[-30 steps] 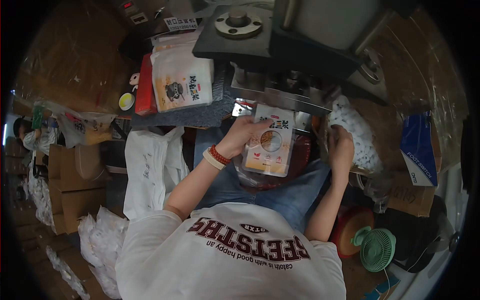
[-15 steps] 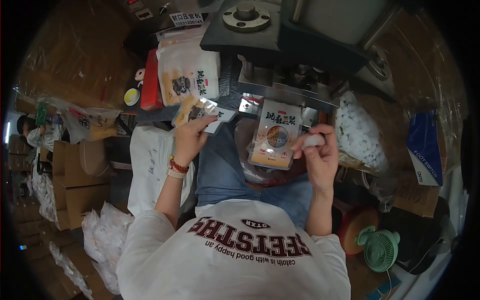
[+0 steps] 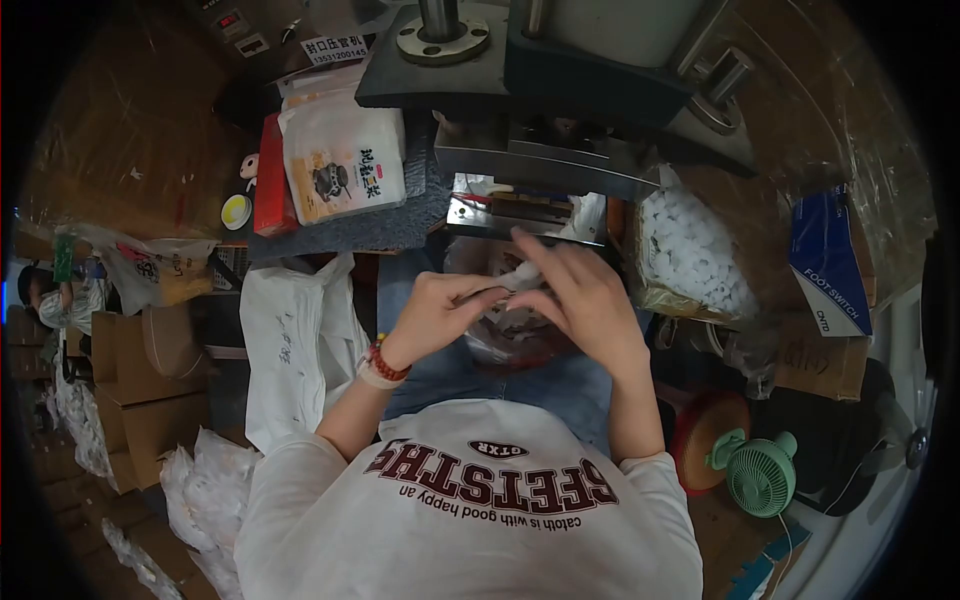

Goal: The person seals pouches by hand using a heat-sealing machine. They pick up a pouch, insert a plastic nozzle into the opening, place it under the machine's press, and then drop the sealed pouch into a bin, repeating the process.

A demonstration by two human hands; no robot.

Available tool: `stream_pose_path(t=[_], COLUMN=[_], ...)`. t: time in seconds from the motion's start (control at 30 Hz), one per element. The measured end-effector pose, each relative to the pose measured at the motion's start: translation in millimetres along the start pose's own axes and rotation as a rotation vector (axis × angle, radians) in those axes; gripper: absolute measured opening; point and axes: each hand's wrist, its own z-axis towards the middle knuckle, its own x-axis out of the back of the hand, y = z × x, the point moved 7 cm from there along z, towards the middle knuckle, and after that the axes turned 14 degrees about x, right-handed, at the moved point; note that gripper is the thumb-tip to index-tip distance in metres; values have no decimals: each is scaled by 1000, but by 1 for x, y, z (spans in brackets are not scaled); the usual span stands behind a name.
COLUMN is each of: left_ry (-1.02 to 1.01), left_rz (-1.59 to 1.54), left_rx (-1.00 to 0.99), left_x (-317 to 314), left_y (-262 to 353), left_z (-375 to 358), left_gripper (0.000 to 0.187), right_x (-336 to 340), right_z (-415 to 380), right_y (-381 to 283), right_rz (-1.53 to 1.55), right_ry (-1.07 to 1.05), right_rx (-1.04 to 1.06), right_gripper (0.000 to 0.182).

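small white piece [image 3: 522,274]: it is between the two hands, above the lap and just near of the press [image 3: 520,158], too blurred for me to tell its exact shape. the left hand [image 3: 437,312] comes up to it from the left, thumb and forefinger drawn close together; the right hand [image 3: 587,300] comes in from the right, fingers spread. the hands all but meet at the piece, yet from my end i cannot tell whether either one is clamped on it. i take it they are this close because something so small calls for fingertips from both sides.

just beyond, a shiny metal block [image 3: 475,215] faces the near side under the press, likely so it can be reached from the seat. under the hands, a see-through reddish bag [image 3: 510,352] sits between the knees. to the right, a clear bag [image 3: 683,303] holds many white pieces [image 3: 690,245], placed, i judge, for easy reach of the right hand. to the far left, a stack of printed pouches [image 3: 350,165] lies flat on the desk [image 3: 395,235] beside a red box [image 3: 272,180], seemingly so that single ones lift off easily.
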Motion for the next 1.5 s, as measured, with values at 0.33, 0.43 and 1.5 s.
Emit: stream_pose_path(t=[0.33,0.43,1.5], left_ry=[-250,-250,191], left_rz=[-938,-994,179], left_rx=[420,434,-448], left_x=[-39,-36,21], left_y=[-28,-25,41], left_z=[80,85,-26], left_gripper=[29,28,28], right_x=[46,27,15], right_z=[-106,-117,-4], right_y=[109,125,-15], right_rz=[-427,-469,410], right_ry=[-66,-33,223], right_rx=[-815,-866,36], right_gripper=[31,35,36])
